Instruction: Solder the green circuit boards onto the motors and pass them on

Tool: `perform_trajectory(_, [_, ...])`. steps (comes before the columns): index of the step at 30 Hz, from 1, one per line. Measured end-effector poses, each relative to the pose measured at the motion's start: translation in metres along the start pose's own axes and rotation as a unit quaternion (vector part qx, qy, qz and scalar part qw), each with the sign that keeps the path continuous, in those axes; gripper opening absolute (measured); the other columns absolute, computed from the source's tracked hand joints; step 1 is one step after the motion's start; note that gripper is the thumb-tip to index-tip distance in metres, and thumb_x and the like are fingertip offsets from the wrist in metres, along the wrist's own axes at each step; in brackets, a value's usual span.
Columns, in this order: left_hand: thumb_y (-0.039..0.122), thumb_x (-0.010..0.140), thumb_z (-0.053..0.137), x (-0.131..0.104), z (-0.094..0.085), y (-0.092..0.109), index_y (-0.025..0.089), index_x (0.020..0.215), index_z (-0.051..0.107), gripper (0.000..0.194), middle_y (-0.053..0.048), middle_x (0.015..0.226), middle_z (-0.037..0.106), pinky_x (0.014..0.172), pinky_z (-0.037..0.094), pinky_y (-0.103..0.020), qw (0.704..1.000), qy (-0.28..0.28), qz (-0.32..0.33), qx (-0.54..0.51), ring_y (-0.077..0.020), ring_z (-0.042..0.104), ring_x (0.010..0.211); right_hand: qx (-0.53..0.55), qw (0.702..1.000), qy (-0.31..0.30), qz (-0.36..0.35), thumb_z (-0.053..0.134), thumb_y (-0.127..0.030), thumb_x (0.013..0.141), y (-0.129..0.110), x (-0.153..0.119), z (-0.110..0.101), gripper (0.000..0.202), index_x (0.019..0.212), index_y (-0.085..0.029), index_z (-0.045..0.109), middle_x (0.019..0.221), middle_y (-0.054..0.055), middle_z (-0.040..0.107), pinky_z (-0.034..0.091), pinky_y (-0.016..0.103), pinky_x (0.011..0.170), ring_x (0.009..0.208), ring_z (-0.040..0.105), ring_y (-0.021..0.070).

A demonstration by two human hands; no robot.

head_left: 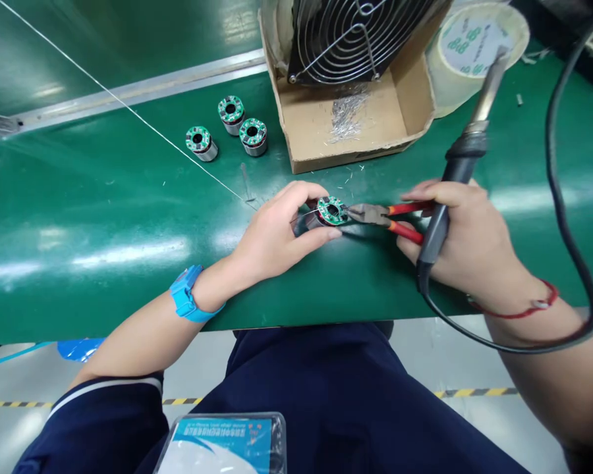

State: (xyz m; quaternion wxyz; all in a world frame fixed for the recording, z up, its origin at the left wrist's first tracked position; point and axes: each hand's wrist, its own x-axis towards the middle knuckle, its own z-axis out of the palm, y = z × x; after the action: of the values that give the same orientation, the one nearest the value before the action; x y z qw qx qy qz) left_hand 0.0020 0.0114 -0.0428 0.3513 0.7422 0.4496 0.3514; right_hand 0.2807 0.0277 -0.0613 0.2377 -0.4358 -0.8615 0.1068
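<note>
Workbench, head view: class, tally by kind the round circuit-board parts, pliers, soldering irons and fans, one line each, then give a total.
Round circuit-board parts: 4
Pliers: 1
Soldering iron: 1
Fan: 1
Total: 7

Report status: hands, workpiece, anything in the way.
Left hand gripping cylinder topped with green board. Right hand holding red-handled pliers, tips at board's edge, plus soldering iron. Cord loops over right forearm, clear of pliers.

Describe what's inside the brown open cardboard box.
Thin silvery clippings lie loose before a black, metal-guarded fan; whatever lies behind the fan in the box is covered.
</note>
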Motion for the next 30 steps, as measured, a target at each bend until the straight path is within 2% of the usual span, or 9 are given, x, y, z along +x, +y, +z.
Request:
perform_trajectory(6, [0.026, 0.085, 0.076, -0.001, 0.0, 0.002, 0.022, 0.111, 0.056, 0.033, -0.003, 0.103, 0.066, 0.081, 0.051, -0.031, 0.998, -0.007, 0.006, 0.064, -0.0192, 0.064, 0.097, -0.1, 0.992, -0.07, -0.022, 0.055, -0.032, 0.084, -0.015, 0.011, -0.017, 0.032, 0.115, -0.023, 0.056, 0.118, 0.007, 0.07, 0.047, 0.04, 0.074, 0.088, 0.058, 0.0242])
perform_trajectory(9, [0.023, 0.085, 0.076, -0.001, -0.001, 0.004, 0.02, 0.113, 0.056, 0.034, -0.002, 0.103, 0.066, 0.078, 0.049, -0.029, 0.995, -0.01, 0.022, 0.098, -0.0184, 0.064, 0.096, -0.154, 0.984, -0.07, -0.064, 0.048, -0.037, 0.093, -0.017, 0.013, -0.024, 0.027, 0.11, -0.021, 0.06, 0.094, 0.009, 0.068, 0.041, 0.036, 0.066, 0.078, 0.052, 0.0229])
perform_trajectory(13, [0.021, 0.085, 0.075, -0.001, 0.0, 0.003, 0.02, 0.113, 0.057, 0.034, -0.003, 0.104, 0.066, 0.077, 0.049, -0.029, 0.993, -0.008, 0.026, 0.115, -0.0188, 0.063, 0.097, -0.194, 0.972, -0.029, -0.126, 0.047, -0.04, 0.098, -0.027, 0.012, -0.029, 0.027, 0.104, -0.019, 0.062, 0.065, 0.002, 0.049, 0.037, 0.032, 0.058, 0.064, 0.046, 0.019])
perform_trajectory(15, [0.022, 0.085, 0.075, -0.001, 0.0, 0.001, 0.02, 0.113, 0.057, 0.034, -0.003, 0.105, 0.066, 0.079, 0.05, -0.029, 0.995, 0.002, 0.028, 0.098, -0.0191, 0.064, 0.098, -0.209, 0.973, -0.002, -0.1, 0.049, -0.039, 0.097, -0.031, 0.013, -0.028, 0.024, 0.104, -0.019, 0.061, 0.066, 0.001, 0.052, 0.037, 0.03, 0.057, 0.064, 0.049, 0.0169])
perform_trajectory(18, [0.027, 0.086, 0.075, -0.001, -0.001, -0.002, 0.022, 0.115, 0.056, 0.035, -0.002, 0.105, 0.065, 0.077, 0.05, -0.029, 0.998, 0.018, 0.027, 0.058, -0.0175, 0.063, 0.093, -0.234, 0.972, 0.024, -0.001, 0.049, -0.042, 0.096, -0.029, 0.021, -0.022, 0.031, 0.112, -0.018, 0.059, 0.08, 0.003, 0.064, 0.041, 0.03, 0.06, 0.073, 0.06, 0.0176])
perform_trajectory(21, [0.032, 0.087, 0.073, -0.001, -0.002, -0.004, 0.026, 0.12, 0.056, 0.037, -0.001, 0.102, 0.065, 0.066, 0.047, -0.027, 0.999, 0.026, -0.005, 0.026, -0.0115, 0.055, 0.069, -0.262, 0.958, -0.006, 0.119, 0.054, -0.048, 0.091, -0.025, 0.037, -0.013, 0.048, 0.123, -0.013, 0.056, 0.093, 0.01, 0.068, 0.047, 0.035, 0.069, 0.086, 0.066, 0.0264])
perform_trajectory(24, [0.031, 0.088, 0.072, -0.003, -0.002, -0.004, 0.028, 0.123, 0.057, 0.039, 0.0, 0.101, 0.064, 0.057, 0.043, -0.025, 0.999, 0.031, -0.025, -0.008, -0.0074, 0.04, 0.055, -0.243, 0.949, -0.045, 0.198, 0.06, -0.044, 0.088, -0.023, 0.048, -0.005, 0.052, 0.127, -0.009, 0.055, 0.105, 0.016, 0.067, 0.05, 0.045, 0.08, 0.099, 0.066, 0.0347])
perform_trajectory(27, [0.032, 0.089, 0.07, -0.004, -0.002, -0.002, 0.029, 0.126, 0.058, 0.039, -0.002, 0.108, 0.066, 0.055, 0.042, -0.024, 0.999, 0.023, -0.028, -0.016, -0.0069, 0.04, 0.055, -0.184, 0.959, -0.038, 0.211, 0.063, -0.044, 0.086, -0.023, 0.049, 0.003, 0.054, 0.127, -0.011, 0.054, 0.116, 0.019, 0.066, 0.05, 0.052, 0.088, 0.106, 0.064, 0.037])
perform_trajectory(30, [0.037, 0.089, 0.07, -0.001, -0.013, -0.001, 0.028, 0.126, 0.061, 0.039, -0.004, 0.117, 0.065, 0.054, 0.042, -0.023, 0.999, 0.039, -0.011, 0.003, -0.0073, 0.046, 0.06, -0.144, 0.974, -0.003, 0.176, 0.066, -0.052, 0.083, -0.016, 0.045, 0.009, 0.059, 0.126, -0.013, 0.055, 0.12, 0.017, 0.067, 0.048, 0.055, 0.095, 0.112, 0.061, 0.0372])
